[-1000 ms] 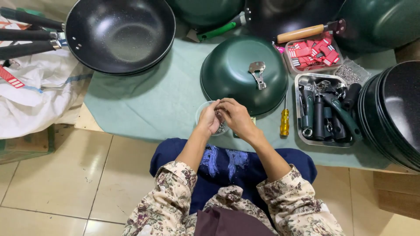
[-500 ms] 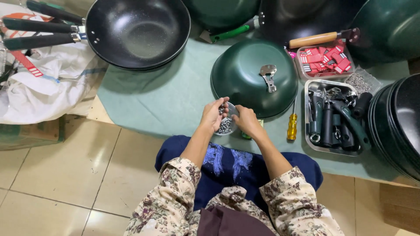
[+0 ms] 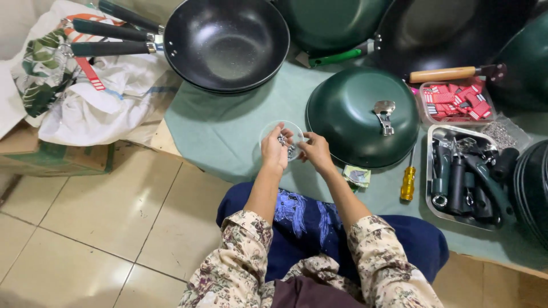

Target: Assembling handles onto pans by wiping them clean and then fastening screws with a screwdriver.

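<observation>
Hands number two: left hand (image 3: 275, 151) grips one clear dish (image 3: 283, 136) of small screws near the green lid (image 3: 357, 117); right hand (image 3: 314, 151) pinches something too small to identify

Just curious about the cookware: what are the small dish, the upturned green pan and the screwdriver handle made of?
The small dish looks like clear plastic or glass: the cloth shows through. The green pan seems enamelled or painted metal, with a soft sheen. The screwdriver handle looks like translucent yellow plastic.
</observation>
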